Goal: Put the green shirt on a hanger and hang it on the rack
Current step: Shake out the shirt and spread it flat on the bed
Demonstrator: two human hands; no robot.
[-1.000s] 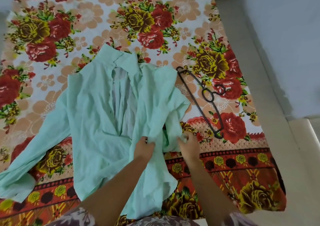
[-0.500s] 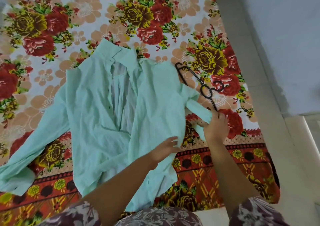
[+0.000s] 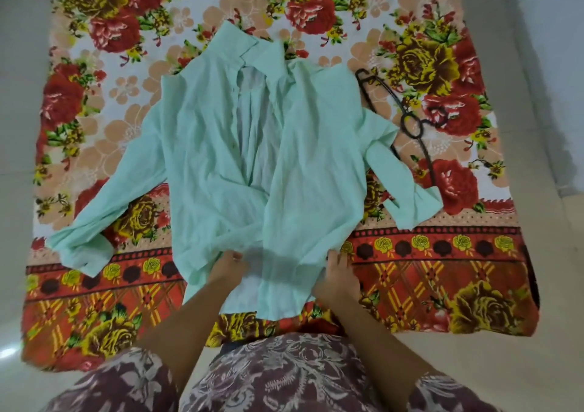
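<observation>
Item: floral bedsheet (image 3: 442,285), red and yellow roses on a pale ground with a patterned red border, lay spread flat over a pale floor. Item: green shirt (image 3: 205,159), lay on the middle of the sheet, front up and unbuttoned, collar at the far end, hem toward the person, both long sleeves splayed outward; the sleeve on the person's right lay across part of the hanger. Item: black hanger (image 3: 403,127), lay flat on the sheet just beside the shirt's right shoulder, not in the shirt. Item: left hand (image 3: 229,268), forearm reaching forward, fingers closed in a pinch on the lower edge of the shirt's front panel. Item: right hand (image 3: 338,277), forearm likewise extended, fingers curled on the shirt's right edge near the hem, though motion blur obscured the finger detail.
</observation>
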